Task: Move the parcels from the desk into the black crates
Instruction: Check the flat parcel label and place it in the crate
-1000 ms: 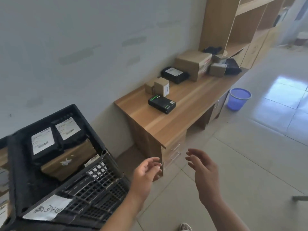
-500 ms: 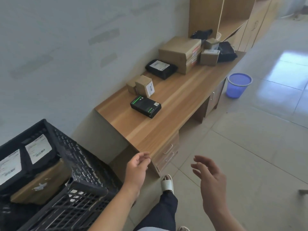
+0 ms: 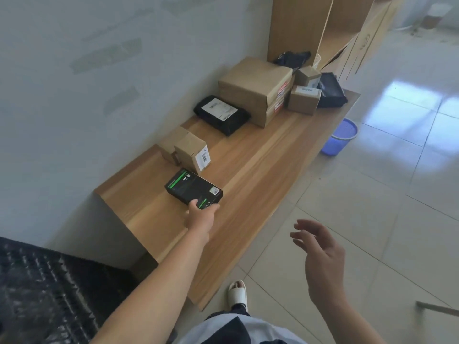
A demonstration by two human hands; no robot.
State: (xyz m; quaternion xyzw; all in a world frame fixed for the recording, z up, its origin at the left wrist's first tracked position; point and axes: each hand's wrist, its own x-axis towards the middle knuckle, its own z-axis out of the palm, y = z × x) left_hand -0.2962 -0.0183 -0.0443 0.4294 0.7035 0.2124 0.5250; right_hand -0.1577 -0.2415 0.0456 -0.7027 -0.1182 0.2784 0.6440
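Already the left hand pinches the near end of the black box on the counter; it looks stiff, light, maybe slick; the right hand hangs open, holding nothing

A left hand gripped a black-and-green box on the wooden desk; the right hand hung open.
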